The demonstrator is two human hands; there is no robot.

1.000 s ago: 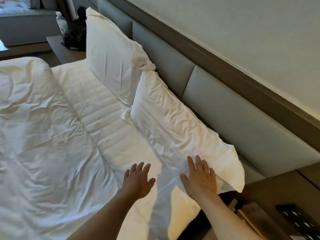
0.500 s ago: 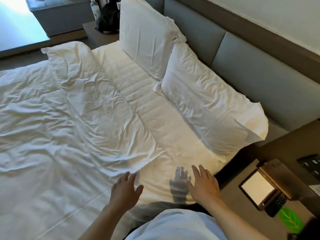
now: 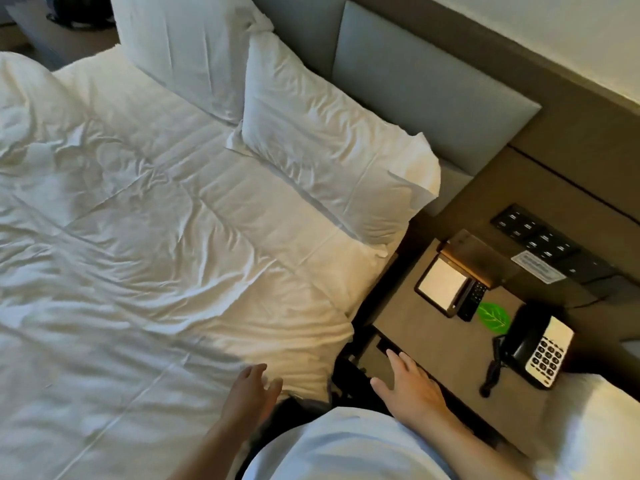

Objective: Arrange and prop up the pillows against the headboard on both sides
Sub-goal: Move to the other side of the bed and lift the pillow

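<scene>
Two white pillows lean against the grey padded headboard [image 3: 415, 81]. The near pillow [image 3: 332, 143] lies tilted at the bed's right edge; the far pillow [image 3: 187, 46] stands more upright behind it, and their corners overlap. My left hand [image 3: 252, 393] hovers with fingers apart over the near edge of the white duvet [image 3: 138, 254]. My right hand [image 3: 412, 386] is spread, empty, above the edge of the bedside table [image 3: 426, 327]. Both hands are well short of the pillows.
The bedside table carries a black-and-white phone [image 3: 540, 351], a notepad holder [image 3: 443, 284], a remote and a green leaf card [image 3: 493, 317]. A switch panel [image 3: 543, 240] sits on the wall behind. A second bed's white corner [image 3: 599, 427] is at the right.
The view has pulled back and swung right, away from the pillows. My hands left the near pillow and drew back; the right one now is over the bedside table.
</scene>
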